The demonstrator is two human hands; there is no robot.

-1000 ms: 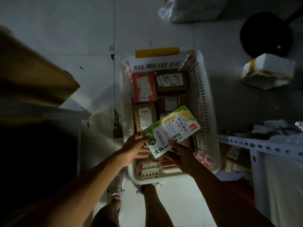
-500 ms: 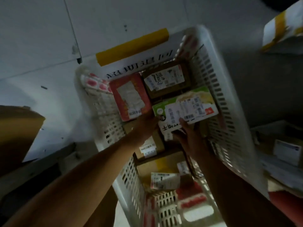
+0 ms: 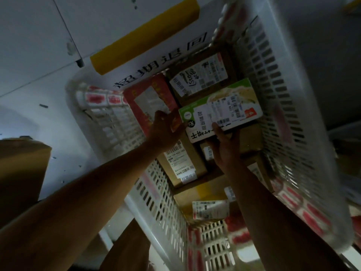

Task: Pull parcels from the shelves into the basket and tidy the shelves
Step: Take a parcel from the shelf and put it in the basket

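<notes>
Over the white basket, both hands are gripping the green-and-white parcel: left hand pinching its left end, right hand curled beneath. Better lowering it flat onto the brown boxes, releasing late.

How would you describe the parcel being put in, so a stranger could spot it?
Look into the white slotted basket on the floor. Both hands hold a flat box above brown cartons. It alone has a green and white printed face.
</notes>
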